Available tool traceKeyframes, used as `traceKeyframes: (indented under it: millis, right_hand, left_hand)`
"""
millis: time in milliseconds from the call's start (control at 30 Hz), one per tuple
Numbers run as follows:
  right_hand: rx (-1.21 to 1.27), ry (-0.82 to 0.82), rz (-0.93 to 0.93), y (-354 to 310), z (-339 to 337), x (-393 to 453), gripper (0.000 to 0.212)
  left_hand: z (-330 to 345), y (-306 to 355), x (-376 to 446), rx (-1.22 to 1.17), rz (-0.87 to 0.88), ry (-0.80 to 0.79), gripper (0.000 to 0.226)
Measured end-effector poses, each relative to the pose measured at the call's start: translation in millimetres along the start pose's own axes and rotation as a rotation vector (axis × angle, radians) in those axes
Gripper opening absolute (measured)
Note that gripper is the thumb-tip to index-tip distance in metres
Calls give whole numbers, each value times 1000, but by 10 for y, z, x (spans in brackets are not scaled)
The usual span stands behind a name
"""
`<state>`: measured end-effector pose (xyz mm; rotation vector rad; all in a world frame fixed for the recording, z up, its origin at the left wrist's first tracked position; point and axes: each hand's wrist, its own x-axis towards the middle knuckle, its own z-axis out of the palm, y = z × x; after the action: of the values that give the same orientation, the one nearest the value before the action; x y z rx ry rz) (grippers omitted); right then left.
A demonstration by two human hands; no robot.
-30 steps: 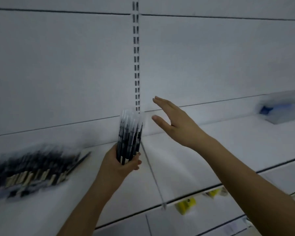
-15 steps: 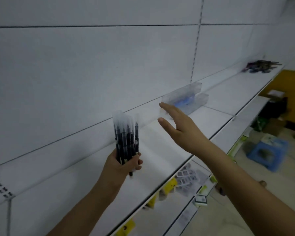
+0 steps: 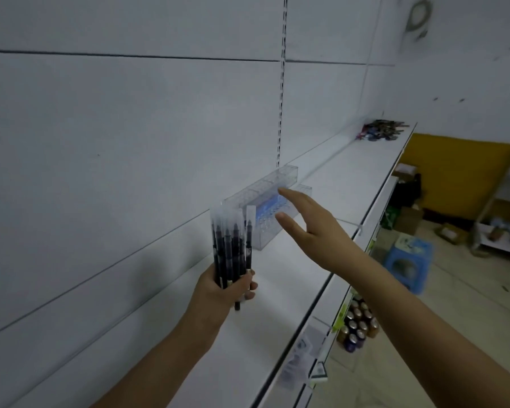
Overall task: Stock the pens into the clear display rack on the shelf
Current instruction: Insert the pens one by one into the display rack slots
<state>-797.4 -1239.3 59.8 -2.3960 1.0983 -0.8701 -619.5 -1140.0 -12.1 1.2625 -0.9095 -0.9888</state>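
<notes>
Left hand (image 3: 218,293) grips pens (image 3: 231,248) (labels seemingly unreadable).

The left hand (image 3: 218,293) is raised, fingers curled in a fist-like grip. The right hand (image 3: 315,225) reaches forward, fingers straight, thumb spread.

No legible text, brand, number or sign can be made out. Pale printed bands are seen near the lower ends of the black pens with clear caps (image 3: 231,248), but the print is too small and blurred to be read. Small tags are carried on the front edge of the white metal shelf (image 3: 292,290), one a yellow-green price tag (image 3: 339,315) and one a clear plastic label holder (image 3: 299,359); nothing on them can be deciphered. A printed pattern is shown on the top of the blue plastic stool (image 3: 409,260), also unreadable.
</notes>
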Motion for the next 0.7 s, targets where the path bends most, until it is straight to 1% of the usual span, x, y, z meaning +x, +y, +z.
traceKeyframes:
  millis: [133,200,267,367,433,600,700]
  right_hand:
    - [51,-35,-31,268,61,291,61]
    - [109,-53,-64,408,104,457,56]
    - [184,-85,-97,524,147,618,44]
    - [259,-169,-155,714,183,880,20]
    - [331,-218,-181,815,210,1039,11]
    - [465,-326,-246,944,333,1294,26]
    - [533,-357,-232,981,442,1346,27]
  left_hand:
    - [181,-29,327,13,2,41,13]
    - [265,-39,498,37,15,64,11]
    - [355,-41,652,53,36,85,10]
    - [513,-33,869,70,63,155,13]
    - [582,-38,975,112,75,199,15]
    - [683,-113,1101,213,46,322,13]
    - [682,-164,1098,231,28,376,13]
